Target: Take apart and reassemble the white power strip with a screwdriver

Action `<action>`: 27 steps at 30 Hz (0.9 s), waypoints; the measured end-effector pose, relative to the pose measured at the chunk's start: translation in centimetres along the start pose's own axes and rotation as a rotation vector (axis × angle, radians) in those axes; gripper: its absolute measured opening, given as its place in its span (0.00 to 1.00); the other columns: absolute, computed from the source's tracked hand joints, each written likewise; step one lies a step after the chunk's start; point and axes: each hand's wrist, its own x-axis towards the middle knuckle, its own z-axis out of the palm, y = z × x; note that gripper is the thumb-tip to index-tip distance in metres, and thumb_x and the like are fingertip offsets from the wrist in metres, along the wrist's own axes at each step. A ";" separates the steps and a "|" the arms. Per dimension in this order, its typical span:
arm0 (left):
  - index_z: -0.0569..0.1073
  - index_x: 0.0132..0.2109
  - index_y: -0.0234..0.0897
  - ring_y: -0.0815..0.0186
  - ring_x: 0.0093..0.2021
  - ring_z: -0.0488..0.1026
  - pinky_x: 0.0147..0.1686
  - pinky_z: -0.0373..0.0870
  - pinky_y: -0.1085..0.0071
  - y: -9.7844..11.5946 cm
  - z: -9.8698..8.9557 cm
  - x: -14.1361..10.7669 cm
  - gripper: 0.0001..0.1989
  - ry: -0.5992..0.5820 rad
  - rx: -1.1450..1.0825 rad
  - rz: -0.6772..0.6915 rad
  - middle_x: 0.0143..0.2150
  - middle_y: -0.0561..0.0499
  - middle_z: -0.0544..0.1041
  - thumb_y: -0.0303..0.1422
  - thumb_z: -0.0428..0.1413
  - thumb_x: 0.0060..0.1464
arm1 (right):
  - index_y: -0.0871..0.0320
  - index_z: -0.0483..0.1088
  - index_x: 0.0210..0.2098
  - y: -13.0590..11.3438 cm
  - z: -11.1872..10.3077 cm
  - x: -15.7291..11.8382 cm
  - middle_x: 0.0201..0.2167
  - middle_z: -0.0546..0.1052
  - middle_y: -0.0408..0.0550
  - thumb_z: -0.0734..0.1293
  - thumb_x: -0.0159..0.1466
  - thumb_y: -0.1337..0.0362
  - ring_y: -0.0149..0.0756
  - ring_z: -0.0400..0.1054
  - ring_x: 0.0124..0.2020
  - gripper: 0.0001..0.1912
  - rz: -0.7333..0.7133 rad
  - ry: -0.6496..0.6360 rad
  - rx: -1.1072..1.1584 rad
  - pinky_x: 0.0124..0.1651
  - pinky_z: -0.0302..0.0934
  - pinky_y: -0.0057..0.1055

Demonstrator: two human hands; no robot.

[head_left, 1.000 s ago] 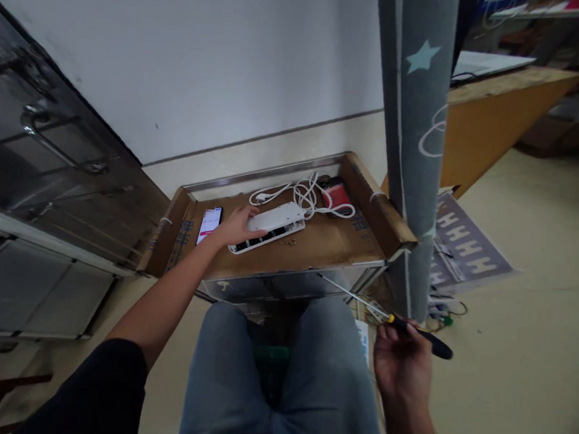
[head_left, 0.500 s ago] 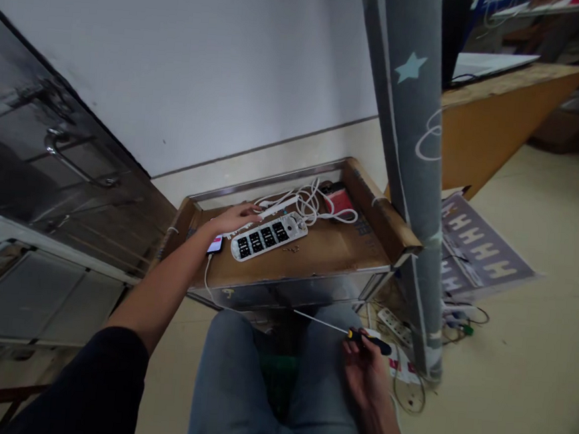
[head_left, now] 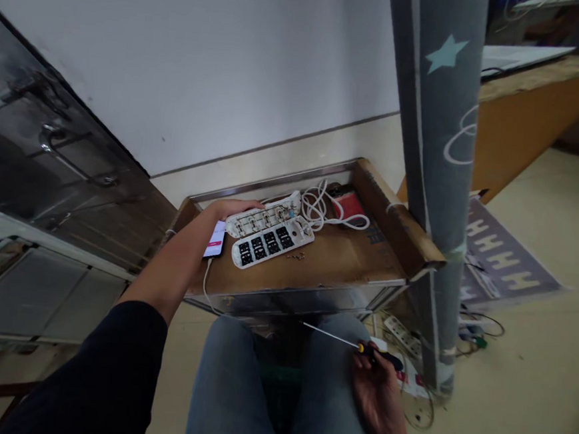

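1. Split open on a cardboard top: a white plastic power strip, halves side by side.
2. Left hand laid loosely on the upper half, not closed; right hand closed narrowly around a screwdriver.
3. Judged light, stiff and brittle at the clips; best taken by the outer casing edges, clear of the metal contacts.

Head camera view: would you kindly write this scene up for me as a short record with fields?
Left hand: resting on the end of an opened power strip's contact half, beside a lit smartphone.
Right hand: gripping a black-handled screwdriver with a yellow collar, above the knee.
Cardboard surface: also holds the strip's socket half, small screws, coiled white cable and a red item.
Nearby: rolled grey star-print mat.
Floor: second power strip.
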 end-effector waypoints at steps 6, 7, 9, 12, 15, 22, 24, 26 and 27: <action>0.83 0.46 0.36 0.58 0.40 0.85 0.47 0.83 0.64 -0.2 -0.5 0.7 0.24 -0.021 -0.047 -0.011 0.41 0.41 0.87 0.52 0.56 0.60 | 0.62 0.59 0.48 -0.8 2.2 -1.5 0.34 0.64 0.39 0.77 0.42 0.62 0.10 0.49 0.30 0.38 0.094 0.105 0.020 0.33 0.55 0.16; 0.83 0.47 0.36 0.57 0.42 0.85 0.48 0.83 0.64 -0.3 -0.5 0.7 0.25 -0.025 -0.046 -0.003 0.42 0.40 0.87 0.53 0.56 0.60 | 0.62 0.60 0.47 -0.9 2.5 -1.7 0.34 0.64 0.39 0.78 0.40 0.62 0.10 0.49 0.30 0.39 0.100 0.116 0.023 0.33 0.55 0.16; 0.83 0.49 0.36 0.56 0.45 0.85 0.49 0.83 0.62 -0.6 -0.6 0.8 0.26 -0.031 -0.035 0.015 0.43 0.40 0.87 0.53 0.56 0.59 | 0.62 0.60 0.47 -1.1 3.0 -1.9 0.34 0.64 0.39 0.79 0.36 0.62 0.10 0.50 0.30 0.41 0.113 0.135 0.025 0.32 0.55 0.16; 0.83 0.49 0.36 0.54 0.47 0.85 0.49 0.83 0.58 -0.9 -0.7 0.7 0.27 -0.032 0.003 0.046 0.46 0.39 0.87 0.54 0.57 0.59 | 0.62 0.60 0.46 -1.2 3.4 -2.1 0.33 0.64 0.38 0.80 0.33 0.62 0.11 0.49 0.30 0.44 0.114 0.158 0.020 0.32 0.56 0.17; 0.84 0.49 0.38 0.53 0.49 0.85 0.50 0.82 0.58 -1.1 -0.9 0.4 0.27 0.009 0.056 0.110 0.49 0.39 0.87 0.56 0.58 0.59 | 0.62 0.61 0.47 -1.1 3.5 -2.1 0.34 0.65 0.38 0.80 0.31 0.63 0.11 0.49 0.30 0.45 0.105 0.165 0.009 0.31 0.56 0.17; 0.83 0.52 0.38 0.57 0.51 0.83 0.54 0.79 0.60 -0.8 -1.2 0.8 0.23 0.196 0.282 0.279 0.51 0.46 0.86 0.51 0.56 0.67 | 0.62 0.60 0.48 -0.8 2.7 -1.7 0.36 0.67 0.39 0.79 0.38 0.62 0.10 0.52 0.31 0.42 0.091 0.146 -0.029 0.33 0.59 0.17; 0.80 0.54 0.35 0.58 0.53 0.81 0.57 0.79 0.58 -0.5 -1.4 1.3 0.22 0.243 0.366 0.317 0.53 0.46 0.83 0.49 0.57 0.68 | 0.62 0.59 0.49 -0.7 2.4 -1.5 0.36 0.67 0.39 0.78 0.40 0.62 0.10 0.52 0.31 0.40 0.087 0.134 -0.037 0.34 0.59 0.17; 0.77 0.57 0.33 0.58 0.56 0.79 0.58 0.79 0.55 -0.3 -1.6 1.8 0.22 0.283 0.441 0.343 0.56 0.45 0.80 0.47 0.59 0.68 | 0.62 0.59 0.49 -0.7 2.1 -1.4 0.36 0.67 0.39 0.77 0.42 0.62 0.10 0.52 0.31 0.39 0.082 0.122 -0.043 0.35 0.59 0.17; 0.76 0.58 0.33 0.57 0.56 0.78 0.58 0.80 0.55 -0.1 -1.7 2.0 0.22 0.301 0.472 0.352 0.57 0.45 0.78 0.46 0.60 0.68 | 0.63 0.58 0.49 -0.7 2.0 -1.3 0.35 0.66 0.39 0.77 0.43 0.62 0.10 0.52 0.31 0.38 0.078 0.117 -0.045 0.35 0.59 0.17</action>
